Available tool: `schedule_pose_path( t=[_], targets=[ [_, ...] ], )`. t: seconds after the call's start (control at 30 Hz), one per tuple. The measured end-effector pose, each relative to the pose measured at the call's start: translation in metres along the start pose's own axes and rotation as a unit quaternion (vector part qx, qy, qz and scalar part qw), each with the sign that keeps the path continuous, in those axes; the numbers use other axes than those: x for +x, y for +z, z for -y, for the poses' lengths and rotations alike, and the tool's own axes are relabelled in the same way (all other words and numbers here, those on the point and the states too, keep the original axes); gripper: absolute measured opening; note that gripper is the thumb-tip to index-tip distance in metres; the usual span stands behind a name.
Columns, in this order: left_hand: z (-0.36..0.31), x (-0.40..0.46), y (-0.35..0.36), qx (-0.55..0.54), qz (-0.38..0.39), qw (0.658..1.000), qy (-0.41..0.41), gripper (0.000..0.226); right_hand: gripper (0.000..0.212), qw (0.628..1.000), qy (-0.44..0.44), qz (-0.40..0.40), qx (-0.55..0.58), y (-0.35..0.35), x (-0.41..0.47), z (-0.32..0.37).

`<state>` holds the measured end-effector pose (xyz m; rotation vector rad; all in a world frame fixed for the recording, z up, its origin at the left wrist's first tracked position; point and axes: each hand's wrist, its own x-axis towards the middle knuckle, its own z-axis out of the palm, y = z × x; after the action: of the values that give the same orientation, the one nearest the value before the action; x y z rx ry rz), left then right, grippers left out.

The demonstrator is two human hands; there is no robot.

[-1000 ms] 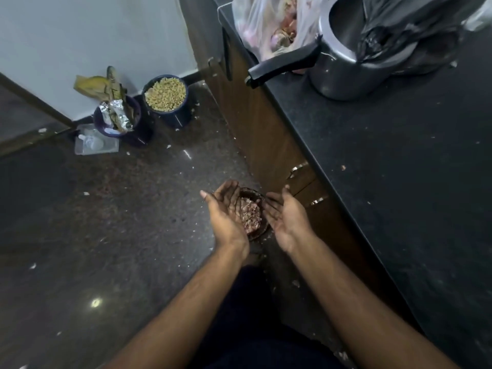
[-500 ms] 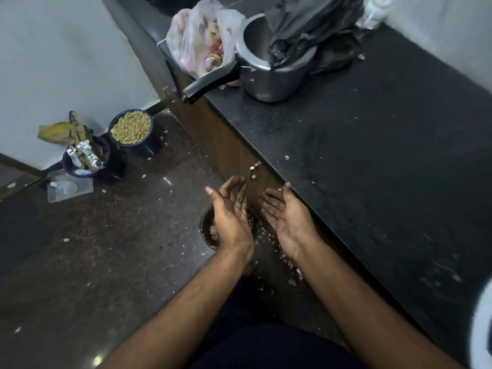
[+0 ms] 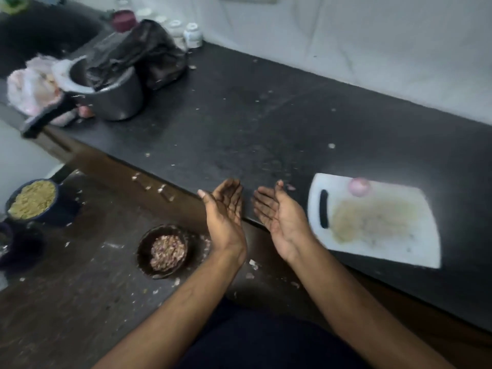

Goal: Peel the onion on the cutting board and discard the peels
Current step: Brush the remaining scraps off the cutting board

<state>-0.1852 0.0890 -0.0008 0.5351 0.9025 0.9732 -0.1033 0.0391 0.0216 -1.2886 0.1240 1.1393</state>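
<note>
A small pink peeled onion point(image 3: 359, 186) sits at the far edge of a white cutting board point(image 3: 415, 249) on the black counter. Down on the floor stands a dark round bin point(image 3: 145, 253) holding pinkish onion peels point(image 3: 167, 252). My left hand point(image 3: 226, 217) and my right hand point(image 3: 279, 219) hover side by side over the counter's front edge, palms facing each other, fingers straight, holding nothing. Both hands are left of the board and above and to the right of the bin.
A pressure cooker point(image 3: 117, 99) with a black bag point(image 3: 141, 54) in it stands at the counter's far left, beside a pale plastic bag point(image 3: 34, 89). A blue bowl of yellowish grain point(image 3: 33, 199) sits on the floor. Peel scraps lie on the floor.
The view has swung right and up, bringing the cutting board and onion into sight. Both hands have risen from over the bin to the counter edge, still holding nothing.
</note>
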Motion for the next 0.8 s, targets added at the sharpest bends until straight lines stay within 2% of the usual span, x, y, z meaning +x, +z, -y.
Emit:
schedule_pose_path(
  t=[0.23,0.5,0.6,0.73,0.8],
  targets=[
    [0.065,-0.057,0.060,0.069,0.098,0.992,-0.037,0.069,0.050,0.993,-0.047,-0.070,0.088,-0.112,-0.025,0.036],
    [0.120,-0.053,0.101,0.188,0.160,0.967,-0.060,0.065,0.044,0.973,-0.081,-0.156,0.148,-0.191,-0.019,0.052],
    [0.130,-0.043,0.113,0.267,0.178,0.945,-0.059,0.061,0.041,0.967,-0.085,-0.186,0.154,-0.204,-0.007,0.059],
    [0.144,-0.023,0.121,0.412,0.186,0.892,-0.022,0.034,0.031,0.958,-0.105,-0.236,0.122,-0.213,0.014,0.070],
    [0.151,-0.013,0.124,0.459,0.203,0.865,-0.012,0.032,0.023,0.951,-0.127,-0.268,0.091,-0.213,0.025,0.074]
  ],
)
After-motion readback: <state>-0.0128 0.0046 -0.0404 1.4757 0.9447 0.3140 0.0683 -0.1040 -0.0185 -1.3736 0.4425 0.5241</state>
